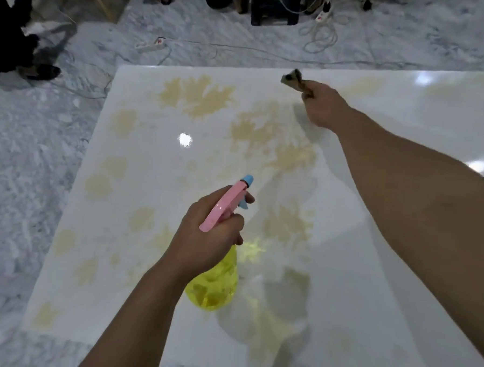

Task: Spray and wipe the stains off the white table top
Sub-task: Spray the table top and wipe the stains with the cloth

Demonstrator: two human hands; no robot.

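The stains (196,96) are pale tan blotches with feathered, splashed edges, scattered over most of the glossy white bench (398,275), thickest toward its far left and middle and thinner along the near left edge. They look like a thin dried film on a hard, slick surface, so they will probably loosen once wetted and lift with moderate rubbing rather than scraping.

The spray bottle (215,288) hangs just above the near middle of the bench, its yellow translucent body tilted and its pink head with blue nozzle aimed forward at the blotches. It looks like light plastic, partly filled; the narrow neck under the trigger is the natural place to hold it, and that is where the left hand (204,237) has it, fingers wrapped around the neck with one over the trigger.

The right hand (322,106) reaches toward the far edge, fingers closed on a small crumpled cloth (292,79), soft and limp, raised off the surface. Spraying seems to be the step in hand.

Beyond lies a marble floor (25,172) with a power strip (151,45).
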